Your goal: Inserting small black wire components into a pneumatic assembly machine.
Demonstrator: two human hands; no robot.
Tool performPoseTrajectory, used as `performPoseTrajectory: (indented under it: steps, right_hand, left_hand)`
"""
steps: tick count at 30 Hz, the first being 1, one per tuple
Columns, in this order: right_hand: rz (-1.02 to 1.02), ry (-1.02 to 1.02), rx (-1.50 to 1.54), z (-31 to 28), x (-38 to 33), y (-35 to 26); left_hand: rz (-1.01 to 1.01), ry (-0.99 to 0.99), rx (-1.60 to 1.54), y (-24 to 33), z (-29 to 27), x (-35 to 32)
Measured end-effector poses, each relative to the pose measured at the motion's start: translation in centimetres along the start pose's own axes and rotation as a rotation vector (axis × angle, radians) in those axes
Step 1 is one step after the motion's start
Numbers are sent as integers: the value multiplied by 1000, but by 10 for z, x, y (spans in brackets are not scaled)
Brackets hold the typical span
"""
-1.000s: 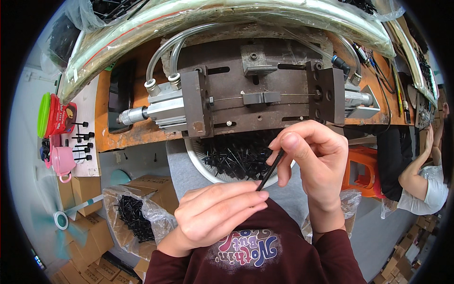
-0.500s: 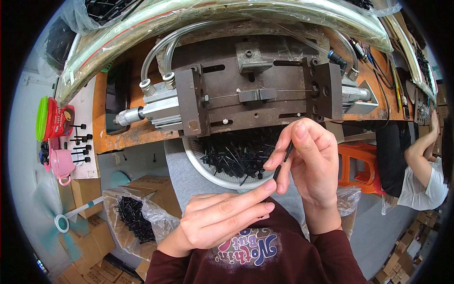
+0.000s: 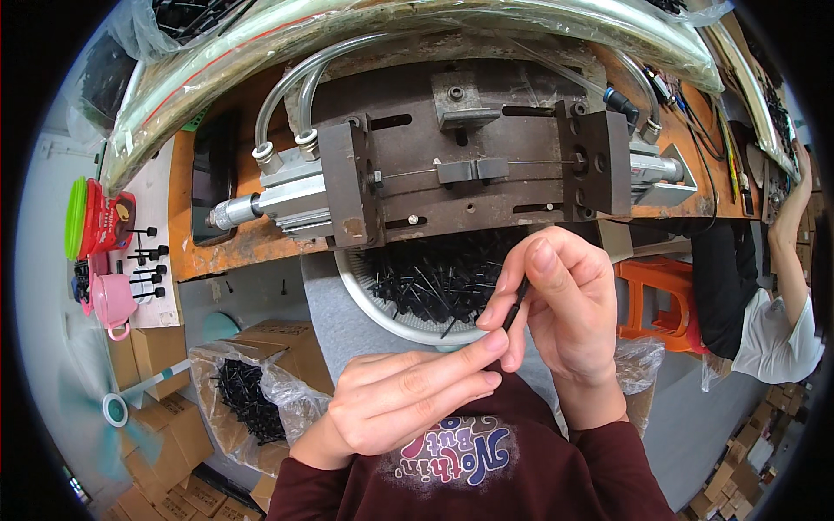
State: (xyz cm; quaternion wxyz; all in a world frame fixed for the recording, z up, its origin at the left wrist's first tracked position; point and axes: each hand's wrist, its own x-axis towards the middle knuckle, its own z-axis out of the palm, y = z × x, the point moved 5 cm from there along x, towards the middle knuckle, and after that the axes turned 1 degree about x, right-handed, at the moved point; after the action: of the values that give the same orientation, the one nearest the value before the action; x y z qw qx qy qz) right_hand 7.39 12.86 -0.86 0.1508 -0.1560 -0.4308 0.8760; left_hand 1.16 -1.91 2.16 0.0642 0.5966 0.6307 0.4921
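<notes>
We hold a slim black rod (image 3: 512,314) between our right hand (image 3: 569,317) and our left hand (image 3: 408,395).
Our right hand is half closed, thumb and fingertips curved together on the rod's upper part; our left hand lies flatter, fingers close together and slightly bent, gripping the lower end at the fingertips, its thumb hidden from us; the rod slants upward from left to right fingertips, dark and narrow; just beyond our hands sits a rounded white basket (image 3: 368,308) heaped with thin black pieces (image 3: 434,286); farther beyond, we see a scuffed brown metal plate (image 3: 408,191) with slots and clear, curving tubes (image 3: 295,82); left of our left hand, crinkled clear plastic (image 3: 300,406) lines a cardboard box; right of our right hand stands an orange stool (image 3: 638,271).
</notes>
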Motion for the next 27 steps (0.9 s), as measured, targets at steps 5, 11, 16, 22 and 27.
performPoseTrajectory:
  steps: [5,11,16,22,27]
  right_hand:
    - [-67,63,7,-6,2,2]
    - [-24,32,9,-4,1,3]
    - [-37,3,-27,-2,-3,3]
    - [-51,-2,-27,-1,-6,3]
    - [-79,5,-46,1,-8,1]
  left_hand:
    - [15,1,-2,-2,2,-1]
    - [-7,-8,18,-3,2,-1]
    - [-7,-16,-1,-4,1,-3]
    - [-7,-13,-12,-3,1,-3]
    - [1,-7,-11,-5,2,-5]
